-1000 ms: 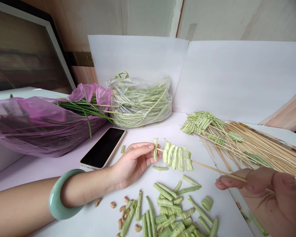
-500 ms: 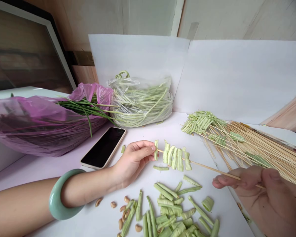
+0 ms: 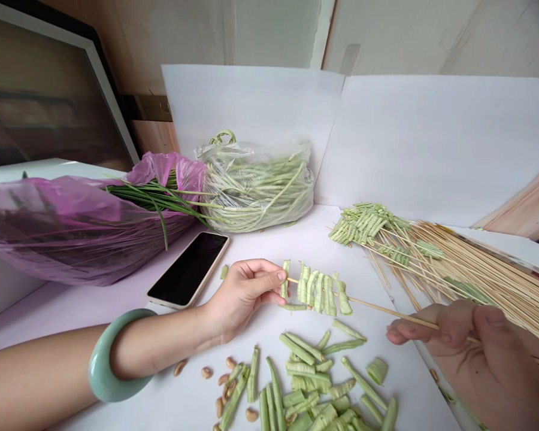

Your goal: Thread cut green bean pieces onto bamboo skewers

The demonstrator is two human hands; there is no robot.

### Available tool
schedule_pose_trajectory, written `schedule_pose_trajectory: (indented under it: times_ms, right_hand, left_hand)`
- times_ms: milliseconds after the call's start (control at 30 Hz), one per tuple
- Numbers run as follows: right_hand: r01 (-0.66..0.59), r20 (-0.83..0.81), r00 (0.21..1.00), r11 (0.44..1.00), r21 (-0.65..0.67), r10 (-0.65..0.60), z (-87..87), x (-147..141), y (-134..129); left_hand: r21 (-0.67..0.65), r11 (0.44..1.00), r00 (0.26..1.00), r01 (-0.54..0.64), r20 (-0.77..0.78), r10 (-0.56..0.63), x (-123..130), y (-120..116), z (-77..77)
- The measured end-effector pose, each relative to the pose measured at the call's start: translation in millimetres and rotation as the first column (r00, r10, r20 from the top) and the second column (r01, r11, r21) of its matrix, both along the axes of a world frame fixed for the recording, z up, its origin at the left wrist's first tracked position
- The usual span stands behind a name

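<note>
My left hand (image 3: 254, 293) pinches a short piece of green bean (image 3: 285, 278) at the tip end of a bamboo skewer (image 3: 377, 306). Several cut bean pieces (image 3: 318, 290) are threaded side by side along that skewer, with a small gap between them and the pinched piece. At the lower right my right hand (image 3: 489, 353) is closed around the skewer's other end. Below the skewer lies a loose pile of cut bean pieces (image 3: 314, 383) on the white surface. Brown bean seeds (image 3: 220, 407) are scattered at the pile's left.
Finished bean skewers (image 3: 363, 224) and a bundle of bare bamboo skewers (image 3: 476, 263) lie on the right. At the back sit a clear bag of long beans (image 3: 260, 185) and a purple bag (image 3: 72, 227) with green stalks. A phone (image 3: 188, 269) lies left of centre.
Little differs. The skewer with its threaded pieces has dipped slightly, and my left hand and its pinched piece have shifted slightly right and down.
</note>
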State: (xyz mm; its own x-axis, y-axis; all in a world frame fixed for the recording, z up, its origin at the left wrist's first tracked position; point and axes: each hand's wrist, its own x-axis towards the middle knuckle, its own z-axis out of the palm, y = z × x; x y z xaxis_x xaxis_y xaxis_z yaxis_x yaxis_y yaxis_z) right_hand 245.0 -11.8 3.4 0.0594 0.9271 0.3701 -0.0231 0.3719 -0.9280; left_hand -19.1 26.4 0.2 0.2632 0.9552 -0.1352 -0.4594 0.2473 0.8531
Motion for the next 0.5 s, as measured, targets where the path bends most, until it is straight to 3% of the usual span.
schedule_pose_trajectory:
  times_ms: [500]
  right_hand:
    - [-0.089, -0.131, 0.988, 0.993, -0.081, 0.078, 3.2, -9.7, 3.0]
  left_hand:
    - [-0.004, 1.000, 1.000, 0.000, 0.030, 0.000, 0.3, -0.9, -1.4]
